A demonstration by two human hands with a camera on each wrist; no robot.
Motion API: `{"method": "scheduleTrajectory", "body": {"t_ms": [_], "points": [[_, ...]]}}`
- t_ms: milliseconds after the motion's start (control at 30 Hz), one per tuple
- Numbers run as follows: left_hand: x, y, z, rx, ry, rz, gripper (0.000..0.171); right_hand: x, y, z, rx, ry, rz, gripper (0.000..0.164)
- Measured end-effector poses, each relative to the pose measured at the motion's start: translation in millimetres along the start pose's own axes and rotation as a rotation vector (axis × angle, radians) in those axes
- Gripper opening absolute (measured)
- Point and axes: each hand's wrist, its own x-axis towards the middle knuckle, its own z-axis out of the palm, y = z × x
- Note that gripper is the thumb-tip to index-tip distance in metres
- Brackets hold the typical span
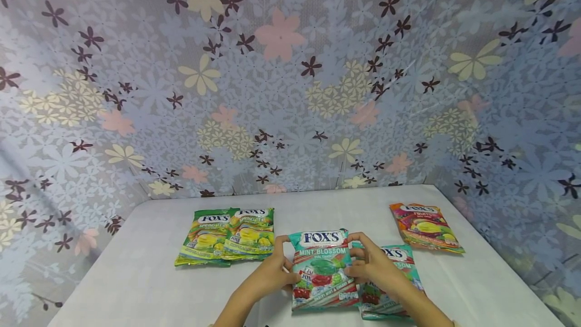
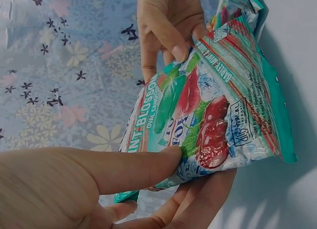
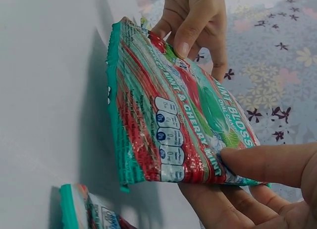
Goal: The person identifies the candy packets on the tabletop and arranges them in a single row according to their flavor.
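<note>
A teal Fox's Mint Blossom candy bag [image 1: 322,271] is held between my two hands, its printed front facing up toward the head camera. My left hand [image 1: 271,272] grips its left edge, thumb on the front and fingers behind. On the opposite edge my right hand [image 1: 369,261] pinches it the same way, as the right wrist view shows with the thumb [image 3: 262,162] on top. Both wrist views show the bag tilted, with its bottom seam close over the white surface. A second Mint Blossom bag [image 1: 410,266] lies to the right, partly hidden beneath my right hand and forearm.
Two green-yellow Spring Tea candy bags [image 1: 204,238] lie overlapping at the left on the white-covered table [image 1: 136,276]. At the back right lies an orange-red Fruits candy bag [image 1: 426,227]. A floral cloth [image 1: 281,115] hangs behind the table and along its sides.
</note>
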Motion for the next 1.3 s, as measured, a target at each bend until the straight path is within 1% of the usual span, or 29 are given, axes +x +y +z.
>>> {"method": "scheduleTrajectory", "body": {"t_ms": [167, 367, 533, 667, 800, 900, 1000, 1100, 1200, 1300], "points": [[0.6, -0.6, -1.5, 0.007, -0.013, 0.0, 0.08, 1, 1, 1, 0.008, 0.002, 0.002, 0.065], [1.5, 0.1, -2.1, -0.04, 0.001, -0.002, 0.081, 4, 3, 3, 0.04, 0.002, 0.003, 0.063], [5.1, -1.6, -7.3, -0.027, 0.016, 0.002, 0.082, 11, 4, 6, 0.009, 0.04, -0.003, 0.066], [7.1, -5.2, -15.7, -0.031, 0.029, 0.011, 0.084, 23, 1, 8, -0.041, 0.066, -0.019, 0.07], [10.7, -13.2, -24.5, -0.055, 0.04, 0.021, 0.087, 36, -3, 10, -0.068, 0.036, -0.045, 0.073], [16.7, -17.2, -30.9, -0.058, 0.052, 0.024, 0.087, 47, -7, 12, -0.081, 0.023, -0.062, 0.072], [25.3, -16.3, -37.7, -0.022, 0.081, 0.027, 0.085, 61, -11, 13, -0.097, 0.035, -0.062, 0.071], [33.7, -12.4, -43.8, 0.016, 0.117, 0.026, 0.084, 75, -13, 13, -0.107, 0.058, -0.043, 0.07], [41.2, -9.4, -47.9, 0.032, 0.148, 0.004, 0.083, 87, -14, 13, -0.114, 0.086, -0.025, 0.069], [48.4, -8.3, -51.1, 0.025, 0.177, -0.042, 0.083, 97, -14, 14, -0.133, 0.115, -0.019, 0.068]]}}
